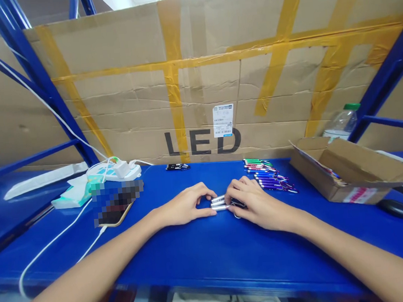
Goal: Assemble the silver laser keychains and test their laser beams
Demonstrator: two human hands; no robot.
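A small bundle of silver pens lies on the blue tabletop between my hands. My left hand pinches their left ends, thumb on the near side and fingers on the far side. From above, my right hand curls over the right ends, its fingers bent around them. Something dark and a thin ring show under the right fingers, but most of that end is hidden. Just beyond my right hand, several green, red, blue and purple pens lie side by side. Several black pens rest farther back.
At right stand an open cardboard box, a black mouse and a plastic bottle. A phone, tissue pack, power strip and white cables are at left. A large taped carton walls the back.
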